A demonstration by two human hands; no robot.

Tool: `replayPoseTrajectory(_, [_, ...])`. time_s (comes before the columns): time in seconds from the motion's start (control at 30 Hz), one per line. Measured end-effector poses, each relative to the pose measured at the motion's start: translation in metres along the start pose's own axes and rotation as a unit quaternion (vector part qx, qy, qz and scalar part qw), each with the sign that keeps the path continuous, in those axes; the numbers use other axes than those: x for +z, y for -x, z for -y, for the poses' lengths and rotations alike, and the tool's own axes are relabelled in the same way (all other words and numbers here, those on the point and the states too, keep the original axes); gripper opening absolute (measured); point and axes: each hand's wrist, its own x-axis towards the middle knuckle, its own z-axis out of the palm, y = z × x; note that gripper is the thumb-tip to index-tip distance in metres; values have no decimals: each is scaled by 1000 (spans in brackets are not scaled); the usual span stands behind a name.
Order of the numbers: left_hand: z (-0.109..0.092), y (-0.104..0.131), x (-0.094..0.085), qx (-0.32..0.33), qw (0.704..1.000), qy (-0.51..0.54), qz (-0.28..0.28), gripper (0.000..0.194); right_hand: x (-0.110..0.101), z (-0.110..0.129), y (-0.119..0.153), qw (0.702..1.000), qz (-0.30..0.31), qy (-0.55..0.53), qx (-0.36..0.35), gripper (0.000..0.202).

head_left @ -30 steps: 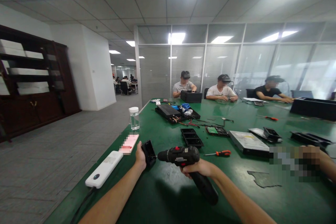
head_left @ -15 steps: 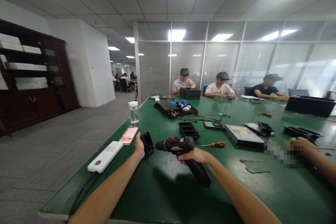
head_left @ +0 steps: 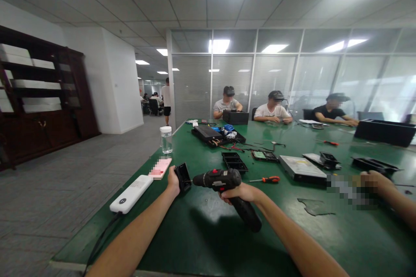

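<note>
While the left hand (head_left: 173, 180) props the small black bracket (head_left: 183, 177) upright, the right hand (head_left: 238, 192), its grip closed on the cordless drill (head_left: 224, 186), could let the bit slip toward the fingers.

The cordless drill (head_left: 224, 181) in the right hand (head_left: 238, 192) is black with red accents. Facing its bit, the small bracket (head_left: 183, 177) steadied by the left hand (head_left: 172, 181) is black. Both rest over a dark green table (head_left: 201, 233). Left of the left hand lies a white power bank (head_left: 130, 194); right of the drill, an orange-and-black-handled screwdriver (head_left: 265, 179).
</note>
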Motion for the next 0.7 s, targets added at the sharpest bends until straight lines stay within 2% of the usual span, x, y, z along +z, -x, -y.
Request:
replayPoseTrajectory(0.23, [0, 2, 2, -2, 1000, 4, -9, 32, 2, 3, 0, 1000, -16, -8, 7, 28])
replayPoseTrajectory(0.7, [-3, 9, 5, -13, 1000, -8, -22, 37, 0, -2, -1, 1000, -9, 4, -4, 27])
